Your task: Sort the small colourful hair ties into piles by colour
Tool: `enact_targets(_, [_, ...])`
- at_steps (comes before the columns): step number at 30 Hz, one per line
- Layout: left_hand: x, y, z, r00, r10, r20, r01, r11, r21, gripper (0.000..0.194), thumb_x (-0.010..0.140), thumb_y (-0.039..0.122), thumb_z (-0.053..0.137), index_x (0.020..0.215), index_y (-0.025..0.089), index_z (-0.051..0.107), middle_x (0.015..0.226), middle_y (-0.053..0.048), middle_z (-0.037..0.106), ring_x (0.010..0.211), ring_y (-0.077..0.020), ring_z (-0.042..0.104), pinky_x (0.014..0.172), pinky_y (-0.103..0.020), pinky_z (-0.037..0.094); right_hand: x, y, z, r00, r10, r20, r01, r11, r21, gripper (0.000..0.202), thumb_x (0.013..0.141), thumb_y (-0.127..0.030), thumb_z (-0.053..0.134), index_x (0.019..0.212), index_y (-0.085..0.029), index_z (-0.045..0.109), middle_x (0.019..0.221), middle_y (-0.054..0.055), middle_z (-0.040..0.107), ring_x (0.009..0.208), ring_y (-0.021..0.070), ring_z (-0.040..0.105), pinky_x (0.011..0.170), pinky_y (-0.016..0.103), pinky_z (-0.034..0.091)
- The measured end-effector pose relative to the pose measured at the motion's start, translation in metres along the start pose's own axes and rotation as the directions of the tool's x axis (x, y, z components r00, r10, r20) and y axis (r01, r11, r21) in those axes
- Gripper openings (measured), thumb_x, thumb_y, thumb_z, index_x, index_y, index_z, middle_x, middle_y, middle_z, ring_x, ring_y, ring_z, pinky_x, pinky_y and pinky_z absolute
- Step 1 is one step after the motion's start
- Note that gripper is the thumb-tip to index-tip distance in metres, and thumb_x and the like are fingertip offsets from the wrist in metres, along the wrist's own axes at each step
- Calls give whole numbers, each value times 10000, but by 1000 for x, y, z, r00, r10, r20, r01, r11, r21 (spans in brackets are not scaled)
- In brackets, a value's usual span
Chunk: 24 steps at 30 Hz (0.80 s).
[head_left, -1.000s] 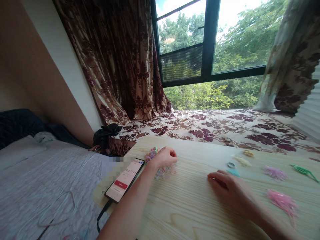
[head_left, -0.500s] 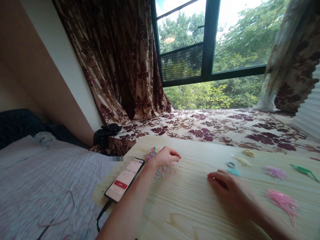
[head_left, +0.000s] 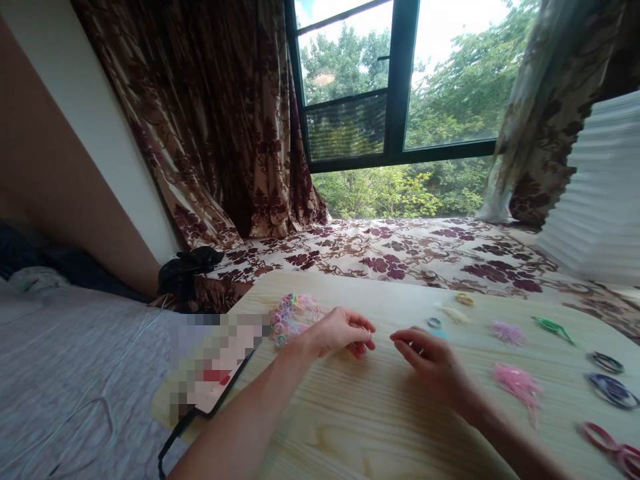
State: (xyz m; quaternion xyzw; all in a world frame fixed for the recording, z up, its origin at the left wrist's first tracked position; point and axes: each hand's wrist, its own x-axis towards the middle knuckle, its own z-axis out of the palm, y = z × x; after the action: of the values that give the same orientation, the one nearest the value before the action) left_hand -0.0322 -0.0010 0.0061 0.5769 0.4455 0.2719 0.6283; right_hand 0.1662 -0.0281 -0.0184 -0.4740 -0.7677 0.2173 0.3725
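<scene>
My left hand (head_left: 343, 331) is over the middle of the wooden table, its thumb and forefinger pinched on something small and pale that I cannot make out. Facing it, a short gap away, is my right hand (head_left: 430, 353), fingers drawn together; whatever they hold, if anything, is hidden. Just left of my left hand lies a loose pile of small multicoloured elastic bands (head_left: 300, 308). Beyond my right hand are light-blue bands (head_left: 440, 334), partly covered, a grey ring-shaped band (head_left: 434, 323) and cream bands (head_left: 453, 313). Pink bands (head_left: 517, 383) lie to its right.
Farther right on the table (head_left: 340, 427) lie lilac bands (head_left: 509, 332), green bands (head_left: 554, 327), navy bands (head_left: 614, 390) and dark red bands (head_left: 603, 437). A partly blurred phone (head_left: 220, 380) with a cable rests at the left edge, beside a bed (head_left: 85, 373).
My left hand has come away from the multicoloured pile, toward my right hand, uncovering more of the pile. The gap between the hands has narrowed. The view has swung right.
</scene>
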Motion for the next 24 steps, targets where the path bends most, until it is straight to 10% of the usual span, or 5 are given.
enact_targets(24, [3,-8,32,1000,16,-21,-17,999,-50,183,598,183,679,717,112,560,570,27,595,464,-68,536,504,-219,456,-2,-14,4,991,90,99,-100,990,95,316,754,-422,491,633,-177,649,556,5,612,506,120,485,466,219,369])
